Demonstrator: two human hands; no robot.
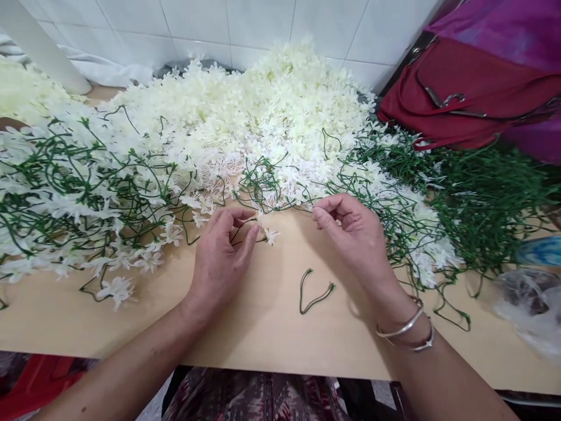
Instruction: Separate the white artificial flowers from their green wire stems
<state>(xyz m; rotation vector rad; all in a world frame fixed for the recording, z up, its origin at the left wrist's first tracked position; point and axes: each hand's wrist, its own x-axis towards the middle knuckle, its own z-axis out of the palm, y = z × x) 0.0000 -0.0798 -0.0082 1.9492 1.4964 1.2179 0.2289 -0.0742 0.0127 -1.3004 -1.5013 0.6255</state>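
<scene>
My left hand (223, 257) is closed around a thin dark green wire-like stem (239, 227). At the stem's right end a small white artificial flower (272, 235) sticks out past my thumb. My right hand (350, 231) is apart from it, thumb and forefinger pinched together beside the heap. A tiny whitish bit shows by its curled fingers, but what the fingertips hold is too small to make out. Below and between my hands, a bent green stem (302, 298) without petals lies on the wooden table (258, 327).
Loose cream-white blossoms (280, 93) are heaped along the tiled wall (263, 23). Flowers on green stems (87, 181) pile up at left, with bare green stems (486, 193) at right. A red bag (473, 88) and a clear plastic bag (530, 304) sit on the right.
</scene>
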